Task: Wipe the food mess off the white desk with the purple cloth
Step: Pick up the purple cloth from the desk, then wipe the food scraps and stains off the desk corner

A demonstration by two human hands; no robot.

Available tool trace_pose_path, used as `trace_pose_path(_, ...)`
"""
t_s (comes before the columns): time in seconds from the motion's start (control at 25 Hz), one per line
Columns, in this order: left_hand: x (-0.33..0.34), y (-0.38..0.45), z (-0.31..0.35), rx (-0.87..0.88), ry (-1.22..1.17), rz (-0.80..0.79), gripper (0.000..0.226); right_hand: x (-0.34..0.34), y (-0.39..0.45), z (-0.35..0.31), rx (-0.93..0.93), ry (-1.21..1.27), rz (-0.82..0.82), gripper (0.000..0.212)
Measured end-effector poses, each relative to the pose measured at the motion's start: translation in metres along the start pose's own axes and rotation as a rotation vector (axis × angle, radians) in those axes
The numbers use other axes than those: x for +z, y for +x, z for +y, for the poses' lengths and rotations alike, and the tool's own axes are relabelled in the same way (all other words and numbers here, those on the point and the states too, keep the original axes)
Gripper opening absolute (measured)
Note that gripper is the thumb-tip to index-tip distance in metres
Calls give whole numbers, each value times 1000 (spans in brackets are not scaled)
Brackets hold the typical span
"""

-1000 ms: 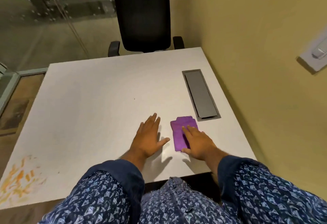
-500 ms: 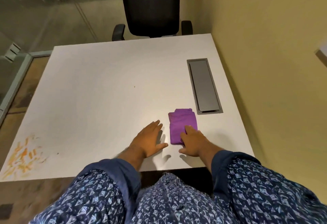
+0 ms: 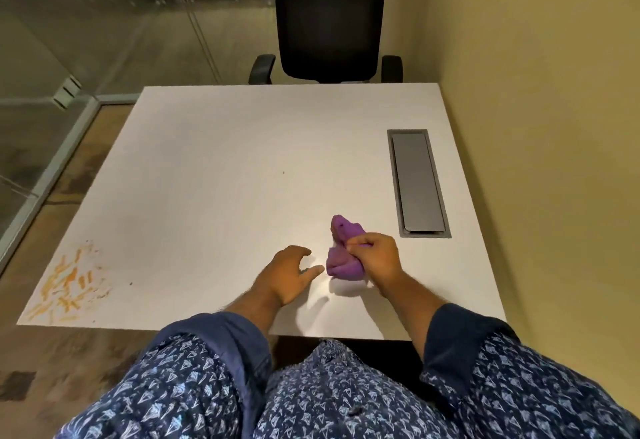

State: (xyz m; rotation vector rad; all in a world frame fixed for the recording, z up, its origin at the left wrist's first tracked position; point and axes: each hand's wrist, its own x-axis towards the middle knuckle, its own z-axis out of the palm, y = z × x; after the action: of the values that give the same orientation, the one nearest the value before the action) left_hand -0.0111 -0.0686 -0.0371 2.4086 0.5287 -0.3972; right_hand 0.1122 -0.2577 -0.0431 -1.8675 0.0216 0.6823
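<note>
The purple cloth [image 3: 343, 253] is bunched up near the desk's front edge, right of centre. My right hand [image 3: 375, 258] is closed around its right side, gripping it. Just left of the cloth, my left hand [image 3: 287, 274] rests on the white desk [image 3: 225, 168] with its fingers curled loosely and nothing in it. The food mess [image 3: 67, 282], orange streaks and crumbs, covers the desk's front left corner, far to the left of both hands.
A grey cable hatch [image 3: 417, 182] is set into the desk at the right, just beyond the cloth. A black office chair [image 3: 327, 16] stands at the far edge. The yellow wall [image 3: 536, 127] runs along the right; a glass partition [image 3: 52, 57] along the left.
My right hand, which lay flat on the folded cloth, has closed on it and scrunched it into a bunch. My left hand's fingers have curled slightly. The camera has tilted.
</note>
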Motion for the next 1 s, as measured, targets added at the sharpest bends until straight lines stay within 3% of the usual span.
trace_pose_path(0.08,-7,-3,1,-98,-212,108,62,9,-2,-23,72,285,-24,26)
trace_pose_path(0.16,-18,-9,0,-148,-436,225,52,23,-6,-40,65,360,-66,33)
trace_pose_path(0.24,-30,-18,-6,-132,-516,371,38,44,-12,-49,28,325,-105,44)
trace_pose_path(0.36,-50,-42,-13,-136,-627,500,34,79,-25,-61,-171,97,-151,57)
trace_pose_path(0.48,-70,-60,-20,-180,-800,524,32,114,-48,-76,-411,-158,-173,37)
trace_pose_path(0.6,-94,-78,-44,-250,-903,545,28,157,-83,-83,-594,-379,-223,42)
trace_pose_path(0.76,-129,-113,-99,-296,-908,590,8,219,-121,-78,-663,-357,-234,37)
trace_pose_path(0.92,-154,-160,-143,-230,-1056,580,9,286,-146,-65,-584,-475,-225,80)
trace_pose_path(1.0,-161,-181,-167,-189,-930,522,14,323,-161,-60,-588,-497,-275,83)
